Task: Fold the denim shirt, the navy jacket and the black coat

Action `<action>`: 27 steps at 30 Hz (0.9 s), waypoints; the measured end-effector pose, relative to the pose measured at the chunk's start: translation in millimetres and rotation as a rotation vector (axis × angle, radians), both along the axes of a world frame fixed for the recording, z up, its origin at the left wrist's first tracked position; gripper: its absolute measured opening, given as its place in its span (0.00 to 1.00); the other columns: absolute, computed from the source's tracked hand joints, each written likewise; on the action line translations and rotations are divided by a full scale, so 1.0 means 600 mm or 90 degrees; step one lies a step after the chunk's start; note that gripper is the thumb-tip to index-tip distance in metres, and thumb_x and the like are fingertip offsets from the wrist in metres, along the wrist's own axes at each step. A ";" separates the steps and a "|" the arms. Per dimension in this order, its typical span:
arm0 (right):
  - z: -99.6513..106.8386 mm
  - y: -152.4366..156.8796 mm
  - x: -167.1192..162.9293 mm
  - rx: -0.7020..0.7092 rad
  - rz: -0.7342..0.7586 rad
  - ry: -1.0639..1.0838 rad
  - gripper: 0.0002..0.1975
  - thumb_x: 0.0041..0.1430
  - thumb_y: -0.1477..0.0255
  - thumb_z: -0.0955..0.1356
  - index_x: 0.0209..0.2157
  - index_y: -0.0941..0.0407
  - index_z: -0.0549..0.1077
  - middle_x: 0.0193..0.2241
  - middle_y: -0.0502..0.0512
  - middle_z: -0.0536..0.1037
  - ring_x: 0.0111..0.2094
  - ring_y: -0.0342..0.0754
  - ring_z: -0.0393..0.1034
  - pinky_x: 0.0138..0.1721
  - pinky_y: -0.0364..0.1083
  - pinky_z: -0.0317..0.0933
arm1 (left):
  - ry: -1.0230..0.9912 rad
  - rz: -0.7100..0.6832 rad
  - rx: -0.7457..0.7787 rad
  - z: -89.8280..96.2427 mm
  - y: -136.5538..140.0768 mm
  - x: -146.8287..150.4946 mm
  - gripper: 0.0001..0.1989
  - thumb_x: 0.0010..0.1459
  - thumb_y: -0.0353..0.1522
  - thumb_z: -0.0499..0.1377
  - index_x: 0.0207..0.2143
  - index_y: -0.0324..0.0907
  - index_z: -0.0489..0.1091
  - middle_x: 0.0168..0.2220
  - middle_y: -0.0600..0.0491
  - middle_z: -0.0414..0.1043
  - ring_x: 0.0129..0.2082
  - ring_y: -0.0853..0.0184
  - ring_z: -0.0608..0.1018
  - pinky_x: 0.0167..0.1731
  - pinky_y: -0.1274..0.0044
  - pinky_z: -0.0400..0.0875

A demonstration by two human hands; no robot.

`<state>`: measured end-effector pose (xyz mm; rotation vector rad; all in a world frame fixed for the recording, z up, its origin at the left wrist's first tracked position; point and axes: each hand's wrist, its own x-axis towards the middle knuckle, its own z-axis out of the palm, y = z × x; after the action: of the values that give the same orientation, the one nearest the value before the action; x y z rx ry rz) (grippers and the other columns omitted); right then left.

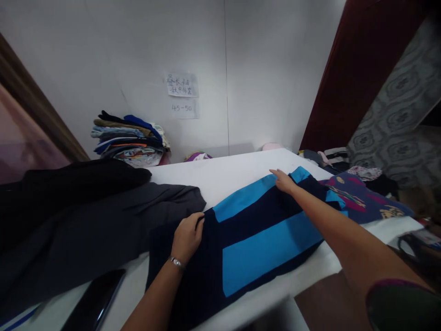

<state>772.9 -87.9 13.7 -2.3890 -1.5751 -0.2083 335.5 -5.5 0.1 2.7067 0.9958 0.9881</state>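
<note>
A dark navy garment with bright blue panels [268, 241] lies stretched across the white table, slanting from lower left to upper right; its exact kind cannot be told. At its upper edge on the near-left part, my left hand [188, 237] has thumb and fingers closed on the dark cloth, a metal watch or bracelet at the wrist. My right hand [284, 181] rests on the upper edge at the far-right part, index finger stretched out and the palm down on the fabric. The far end of the garment is partly covered by my right forearm.
Dark grey and black clothes [103, 225] are heaped at left, behind a phone-like dark object [94, 299]. A folded clothes stack [131, 140] stands at back left. At right lies a purple patterned cloth [365, 197]. Handwritten paper signs [183, 85] hang on the wall.
</note>
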 end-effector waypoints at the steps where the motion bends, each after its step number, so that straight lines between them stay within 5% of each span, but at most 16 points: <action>1: 0.002 0.017 0.010 -0.022 0.005 -0.004 0.34 0.50 0.85 0.58 0.61 0.61 0.60 0.59 0.62 0.64 0.61 0.55 0.55 0.57 0.53 0.57 | -0.015 -0.014 0.010 -0.001 0.001 -0.001 0.14 0.64 0.36 0.47 0.44 0.42 0.70 0.39 0.50 0.77 0.36 0.63 0.77 0.39 0.72 0.70; 6: 0.010 0.080 0.030 -0.144 0.042 -0.025 0.37 0.46 0.83 0.62 0.60 0.53 0.63 0.56 0.56 0.69 0.57 0.54 0.62 0.52 0.49 0.60 | -0.070 -0.064 0.055 0.002 -0.001 -0.004 0.13 0.64 0.36 0.49 0.40 0.43 0.71 0.35 0.52 0.78 0.33 0.66 0.78 0.37 0.75 0.71; 11: 0.025 0.095 0.042 -0.256 0.070 -0.059 0.24 0.43 0.80 0.64 0.44 0.51 0.77 0.44 0.55 0.78 0.48 0.56 0.70 0.51 0.51 0.59 | -0.110 -0.104 0.097 0.012 -0.013 -0.008 0.09 0.63 0.32 0.50 0.37 0.41 0.70 0.28 0.54 0.75 0.27 0.70 0.75 0.31 0.78 0.69; 14: 0.039 0.067 0.053 -0.275 0.087 -0.084 0.18 0.44 0.78 0.65 0.37 0.54 0.79 0.40 0.57 0.79 0.47 0.57 0.70 0.51 0.50 0.58 | -0.105 -0.115 0.085 0.014 -0.019 -0.009 0.10 0.64 0.32 0.50 0.36 0.41 0.70 0.28 0.54 0.75 0.27 0.70 0.75 0.31 0.78 0.69; 21: 0.035 -0.054 0.077 -0.229 0.150 -0.098 0.22 0.45 0.76 0.65 0.44 0.53 0.76 0.48 0.55 0.75 0.56 0.56 0.61 0.57 0.51 0.51 | 0.133 -0.075 -0.105 0.020 -0.019 -0.007 0.22 0.57 0.44 0.57 0.52 0.45 0.67 0.41 0.52 0.75 0.32 0.67 0.77 0.31 0.76 0.69; 27: 0.032 -0.095 0.078 -0.207 0.130 -0.121 0.19 0.48 0.74 0.65 0.43 0.53 0.77 0.43 0.58 0.77 0.51 0.57 0.64 0.56 0.56 0.48 | 0.214 -0.110 -0.203 0.059 -0.022 -0.010 0.10 0.59 0.34 0.51 0.32 0.44 0.73 0.37 0.53 0.73 0.37 0.67 0.74 0.35 0.77 0.66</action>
<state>819.5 -145.0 33.0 -2.4766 -2.0675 -0.1507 329.4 -19.0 35.4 2.6710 0.8557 0.3177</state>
